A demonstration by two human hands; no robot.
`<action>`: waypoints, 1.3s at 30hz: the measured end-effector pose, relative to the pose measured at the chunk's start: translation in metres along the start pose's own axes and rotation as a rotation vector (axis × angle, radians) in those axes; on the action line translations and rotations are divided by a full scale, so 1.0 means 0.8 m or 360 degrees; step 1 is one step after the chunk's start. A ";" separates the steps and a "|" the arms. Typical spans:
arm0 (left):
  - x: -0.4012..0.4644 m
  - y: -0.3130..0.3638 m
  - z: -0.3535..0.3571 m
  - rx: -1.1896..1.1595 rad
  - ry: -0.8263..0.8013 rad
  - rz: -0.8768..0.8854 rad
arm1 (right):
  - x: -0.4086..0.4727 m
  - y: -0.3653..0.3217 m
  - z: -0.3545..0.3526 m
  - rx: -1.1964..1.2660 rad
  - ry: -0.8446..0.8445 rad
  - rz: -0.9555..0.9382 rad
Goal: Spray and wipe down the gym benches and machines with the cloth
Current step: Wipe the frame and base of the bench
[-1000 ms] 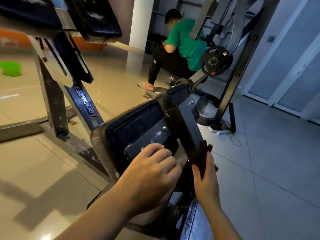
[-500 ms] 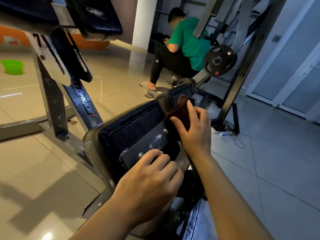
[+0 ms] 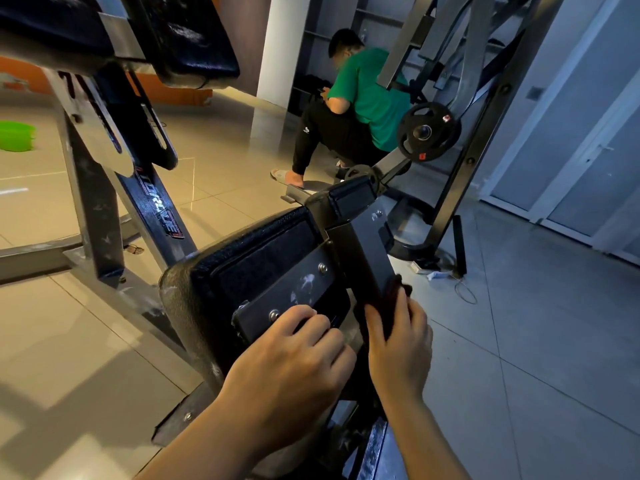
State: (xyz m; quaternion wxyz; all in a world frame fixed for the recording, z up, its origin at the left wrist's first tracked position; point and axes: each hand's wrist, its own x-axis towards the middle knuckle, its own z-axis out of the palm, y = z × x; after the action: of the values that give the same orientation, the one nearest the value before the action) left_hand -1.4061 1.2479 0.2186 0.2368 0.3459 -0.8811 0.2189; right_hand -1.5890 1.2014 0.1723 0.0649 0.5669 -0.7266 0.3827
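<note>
A black padded seat [image 3: 249, 258] of a gym machine tilts up in front of me, its underside and metal bracket [image 3: 294, 292] facing me. My left hand [image 3: 291, 362] grips the lower edge of that bracket, fingers curled. My right hand [image 3: 398, 344] presses a dark reddish cloth [image 3: 393, 296] against the dark metal support post [image 3: 367, 258] to the right of the seat. Most of the cloth is hidden under my fingers. No spray bottle is in sight.
The machine's grey frame [image 3: 93, 209] and upper pad [image 3: 180, 32] rise at the left. A person in a green shirt [image 3: 367, 98] crouches behind, beside a plate-loaded machine [image 3: 427, 131]. A green bowl [image 3: 15, 135] sits on the tiled floor far left. Cable and litter [image 3: 446, 275] lie at right.
My right hand has slid the cloth down the support post from its top near the small pad to the lower part. The left hand has stayed on the bracket.
</note>
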 end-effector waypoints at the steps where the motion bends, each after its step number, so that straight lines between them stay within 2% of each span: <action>1: 0.000 0.000 0.000 0.0000 0.0000 -0.0002 | 0.015 -0.019 -0.002 -0.0020 0.0020 -0.0100; 4: 0.000 -0.001 0.001 0.0000 0.0030 -0.0012 | 0.062 -0.073 -0.006 -0.0051 0.0048 -0.0352; 9: 0.000 -0.001 0.004 -0.0008 0.0097 -0.0051 | 0.089 -0.101 -0.021 0.0309 0.0041 -0.0391; 12: 0.001 -0.001 0.004 0.0012 0.0099 -0.0051 | 0.097 -0.105 -0.033 0.0354 -0.0071 -0.0454; 19: -0.002 -0.002 0.005 0.0022 0.0095 -0.0026 | 0.132 -0.135 -0.051 -0.0244 -0.0393 -0.0865; 24: 0.000 -0.002 0.003 -0.0011 0.0083 -0.0030 | 0.114 -0.129 -0.051 -0.0076 -0.0236 -0.1094; 28: -0.001 -0.003 -0.001 -0.0021 0.0081 -0.0015 | 0.103 -0.106 -0.058 0.0057 -0.0222 -0.1204; 30: -0.001 -0.003 -0.002 -0.0018 0.0082 -0.0005 | 0.097 -0.085 -0.062 0.0067 -0.0149 -0.1107; 35: 0.000 -0.003 -0.002 -0.0021 0.0083 0.0006 | 0.071 -0.045 -0.055 0.0236 -0.0090 -0.0499; 39: 0.000 -0.004 -0.003 -0.0039 0.0095 -0.0004 | 0.041 -0.044 -0.038 0.0446 -0.0004 -0.0219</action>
State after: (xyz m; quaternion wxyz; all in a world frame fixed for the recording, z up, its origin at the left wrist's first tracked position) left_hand -1.4037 1.2472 0.2211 0.2675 0.3373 -0.8758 0.2182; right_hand -1.5798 1.1927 0.2275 0.0104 0.6193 -0.6255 0.4744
